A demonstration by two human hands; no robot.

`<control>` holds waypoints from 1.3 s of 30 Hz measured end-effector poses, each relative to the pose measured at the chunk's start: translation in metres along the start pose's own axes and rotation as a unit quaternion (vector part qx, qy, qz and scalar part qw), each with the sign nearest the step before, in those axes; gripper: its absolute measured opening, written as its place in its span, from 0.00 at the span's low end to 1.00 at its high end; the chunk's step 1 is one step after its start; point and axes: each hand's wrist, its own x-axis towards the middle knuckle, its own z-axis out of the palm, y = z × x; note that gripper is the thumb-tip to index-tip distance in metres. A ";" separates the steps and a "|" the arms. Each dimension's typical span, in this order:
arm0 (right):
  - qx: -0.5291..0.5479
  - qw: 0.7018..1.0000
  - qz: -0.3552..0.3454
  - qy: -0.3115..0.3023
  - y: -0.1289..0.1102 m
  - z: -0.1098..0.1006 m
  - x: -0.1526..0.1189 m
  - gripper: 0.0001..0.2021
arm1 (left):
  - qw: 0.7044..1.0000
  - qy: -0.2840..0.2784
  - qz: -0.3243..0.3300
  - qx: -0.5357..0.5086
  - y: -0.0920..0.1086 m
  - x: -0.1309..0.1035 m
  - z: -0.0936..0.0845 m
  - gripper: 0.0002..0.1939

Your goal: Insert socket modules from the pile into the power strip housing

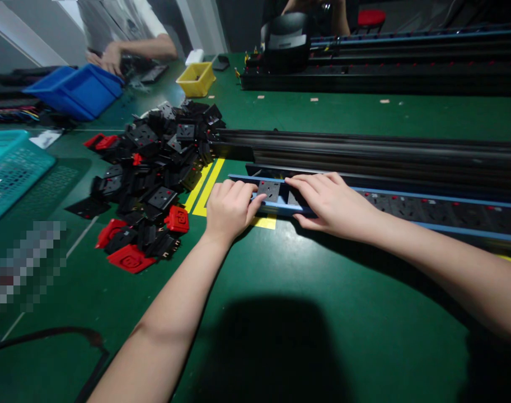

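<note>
A long black channel with blue edges (pixel 431 226) runs to the right across the green table, with a row of black socket modules inside it. Near its left end sits one black socket module (pixel 269 191). My left hand (pixel 230 208) grips the channel's left end, its fingers bent over the far side and its thumb by that module. Just right of the module, my right hand (pixel 326 202) holds the channel across its width, fingers on the far edge and thumb on the near one. Part of another module shows under the right hand.
A heap of black socket modules (pixel 141 173) with red ones (pixel 131 258) lies to the left. Beyond are a blue bin (pixel 76 89), a yellow bin (pixel 196 79) and a teal basket (pixel 12 168). Black rails (pixel 364 148) lie behind the channel. Another person's hands (pixel 111 57) are at the back left.
</note>
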 end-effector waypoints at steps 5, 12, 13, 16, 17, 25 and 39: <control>0.008 1.000 0.001 0.000 0.001 0.000 0.000 0.31 | 0.996 -0.055 0.053 -0.044 0.000 0.003 0.002 0.29; 0.003 1.000 0.005 -0.008 0.000 0.000 0.000 0.31 | 0.995 -0.058 0.032 -0.081 -0.001 0.002 0.006 0.37; 0.002 1.000 0.005 -0.008 0.000 0.000 0.000 0.31 | 0.995 -0.052 0.028 -0.083 -0.001 0.001 0.007 0.38; 0.001 1.000 0.003 -0.005 0.000 0.000 0.000 0.31 | 0.994 -0.055 0.035 -0.088 0.000 0.002 0.006 0.40; 0.002 1.000 0.002 -0.004 0.001 0.001 0.000 0.32 | 0.994 -0.062 0.037 -0.086 0.000 0.002 0.006 0.40; 0.001 1.000 0.002 0.000 0.000 0.001 -0.001 0.31 | 0.996 -0.067 0.024 -0.060 0.003 0.003 0.002 0.39; -0.055 0.984 -0.166 -0.029 -0.002 0.001 -0.003 0.34 | 0.934 0.086 -0.190 -0.291 -0.002 -0.003 0.005 0.20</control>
